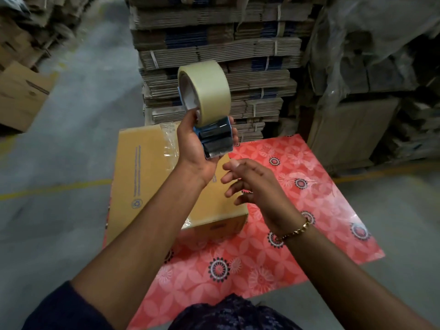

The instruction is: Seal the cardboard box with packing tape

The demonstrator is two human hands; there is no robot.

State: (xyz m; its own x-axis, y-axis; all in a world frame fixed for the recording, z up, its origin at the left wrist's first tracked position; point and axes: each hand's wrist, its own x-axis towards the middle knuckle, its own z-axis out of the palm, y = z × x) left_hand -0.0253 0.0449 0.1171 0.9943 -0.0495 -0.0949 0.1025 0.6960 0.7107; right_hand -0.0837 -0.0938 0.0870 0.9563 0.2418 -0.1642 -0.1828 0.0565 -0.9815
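A closed brown cardboard box [145, 177] lies on a red flowered sheet [297, 203] on the floor. Clear tape shows on its top near the far edge and at its near corner. My left hand [194, 148] is raised above the box and grips a blue tape dispenser [215, 136] that carries a large roll of pale packing tape [209, 91]. My right hand [252, 184] hovers just below and to the right of the dispenser, fingers spread and holding nothing. My left forearm hides the middle of the box top.
Tall stacks of flattened, strapped cartons [214, 51] stand right behind the box. Plastic-covered goods [371, 67] fill the right side. More cardboard boxes [21, 91] sit at the far left. Grey concrete floor [59, 144] with a yellow line lies to the left.
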